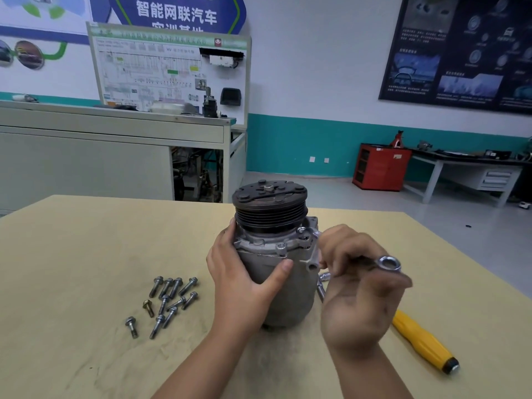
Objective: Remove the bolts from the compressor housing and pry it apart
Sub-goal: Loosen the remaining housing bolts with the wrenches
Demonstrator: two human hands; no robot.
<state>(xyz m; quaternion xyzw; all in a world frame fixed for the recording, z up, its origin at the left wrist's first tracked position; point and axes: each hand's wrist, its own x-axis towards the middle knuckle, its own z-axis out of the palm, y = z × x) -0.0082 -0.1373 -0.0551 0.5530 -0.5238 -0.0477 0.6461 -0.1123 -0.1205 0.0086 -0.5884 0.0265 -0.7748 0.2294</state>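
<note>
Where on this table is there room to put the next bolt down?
Bare table left of the bolts and behind them, also far right beyond the wrench. Crowded round the compressor: left hand, right hand, and the screwdriver at front right.

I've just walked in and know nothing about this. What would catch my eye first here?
First, the grey compressor standing upright in the middle of the table, black pulley on top, with the left hand gripping its housing and the right hand holding a wrench against its flange. Then the loose bolts scattered to its left, and the yellow-handled screwdriver lying at the right.
</note>
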